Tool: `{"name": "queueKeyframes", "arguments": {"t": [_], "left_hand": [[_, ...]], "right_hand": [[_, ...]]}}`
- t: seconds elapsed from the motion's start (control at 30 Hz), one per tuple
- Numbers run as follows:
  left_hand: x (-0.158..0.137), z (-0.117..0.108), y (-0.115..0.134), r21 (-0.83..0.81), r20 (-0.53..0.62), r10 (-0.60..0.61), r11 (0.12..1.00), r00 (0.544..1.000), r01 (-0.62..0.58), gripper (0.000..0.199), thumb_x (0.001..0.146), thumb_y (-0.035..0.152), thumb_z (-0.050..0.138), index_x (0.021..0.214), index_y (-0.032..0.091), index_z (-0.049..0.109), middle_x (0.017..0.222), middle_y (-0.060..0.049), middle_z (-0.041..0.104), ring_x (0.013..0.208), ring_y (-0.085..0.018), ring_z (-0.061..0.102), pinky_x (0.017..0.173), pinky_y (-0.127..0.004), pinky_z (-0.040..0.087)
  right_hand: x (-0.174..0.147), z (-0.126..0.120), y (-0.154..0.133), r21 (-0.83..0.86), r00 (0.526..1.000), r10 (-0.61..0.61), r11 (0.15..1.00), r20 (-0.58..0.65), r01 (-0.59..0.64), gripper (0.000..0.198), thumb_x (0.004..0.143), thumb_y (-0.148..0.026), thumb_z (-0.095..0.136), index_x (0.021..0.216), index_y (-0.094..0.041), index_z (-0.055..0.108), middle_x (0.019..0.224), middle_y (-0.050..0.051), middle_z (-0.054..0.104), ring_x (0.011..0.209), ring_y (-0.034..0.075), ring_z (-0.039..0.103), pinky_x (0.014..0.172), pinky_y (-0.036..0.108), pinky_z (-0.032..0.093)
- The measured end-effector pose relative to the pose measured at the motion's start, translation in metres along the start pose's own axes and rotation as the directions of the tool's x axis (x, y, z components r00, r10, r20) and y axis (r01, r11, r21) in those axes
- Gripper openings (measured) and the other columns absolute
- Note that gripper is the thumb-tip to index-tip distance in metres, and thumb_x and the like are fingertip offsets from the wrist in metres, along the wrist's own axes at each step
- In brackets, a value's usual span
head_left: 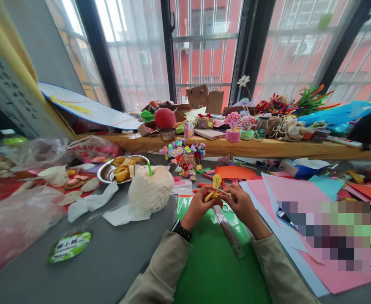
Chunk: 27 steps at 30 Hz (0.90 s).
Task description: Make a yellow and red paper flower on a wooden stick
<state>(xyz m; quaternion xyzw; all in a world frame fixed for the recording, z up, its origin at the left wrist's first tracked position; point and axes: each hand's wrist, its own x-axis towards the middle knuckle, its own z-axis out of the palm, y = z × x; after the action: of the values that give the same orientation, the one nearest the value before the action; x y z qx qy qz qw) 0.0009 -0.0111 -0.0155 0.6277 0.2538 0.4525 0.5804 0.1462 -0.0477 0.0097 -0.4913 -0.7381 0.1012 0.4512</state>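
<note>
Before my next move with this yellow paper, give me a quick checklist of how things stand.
1. Left hand has hold of the yellow paper: ok.
2. Right hand has the thin stick: ok, held at the yellow paper.
3. Paper firmly fixed to the stick: cannot tell, fingers cover part of it.
4. Green mat free of loose items: not ok, a long flat strip lies there.
5. Scissors close by: ok, beside the right hand.
</note>
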Motion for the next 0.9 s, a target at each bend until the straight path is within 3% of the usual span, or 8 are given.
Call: {"name": "queueKeyframes", "arguments": {"t": [0.13,0.43,0.9], "left_hand": [[-0.001,0.0,0.001,0.029,-0.012,-0.015,0.999,1.0,0.015,0.031,0.063,0.029,0.059,0.086,0.014,0.045,0.069,-0.001,0.055,0.059,-0.011,0.055,0.051,-0.02,0.041],[-0.005,0.003,0.01,0.008,0.031,-0.003,1.0,1.0,0.003,0.027,0.066,0.028,0.057,0.087,0.013,0.047,0.073,-0.002,0.056,0.065,-0.012,0.056,0.06,-0.026,0.046],[-0.005,0.002,0.014,-0.072,0.023,0.03,0.997,0.999,-0.028,0.025,0.065,0.025,0.058,0.085,0.013,0.048,0.073,-0.002,0.057,0.063,-0.012,0.057,0.06,-0.027,0.047]], "right_hand": [[-0.001,0.001,0.0,0.014,1.0,0.0,1.0,-0.001,0.0,0.013,0.076,-0.026,0.046,0.074,-0.017,0.056,0.075,0.004,0.053,0.07,0.015,0.051,0.061,0.025,0.039],[-0.001,0.001,-0.001,0.067,1.0,0.004,0.998,-0.007,-0.003,0.015,0.076,-0.028,0.046,0.072,-0.017,0.056,0.073,0.004,0.052,0.067,0.014,0.05,0.059,0.025,0.039],[0.0,-0.007,-0.008,0.122,1.0,-0.01,0.993,0.025,0.007,0.013,0.077,-0.024,0.045,0.076,-0.017,0.056,0.075,0.003,0.051,0.071,0.014,0.049,0.063,0.025,0.038]]}}
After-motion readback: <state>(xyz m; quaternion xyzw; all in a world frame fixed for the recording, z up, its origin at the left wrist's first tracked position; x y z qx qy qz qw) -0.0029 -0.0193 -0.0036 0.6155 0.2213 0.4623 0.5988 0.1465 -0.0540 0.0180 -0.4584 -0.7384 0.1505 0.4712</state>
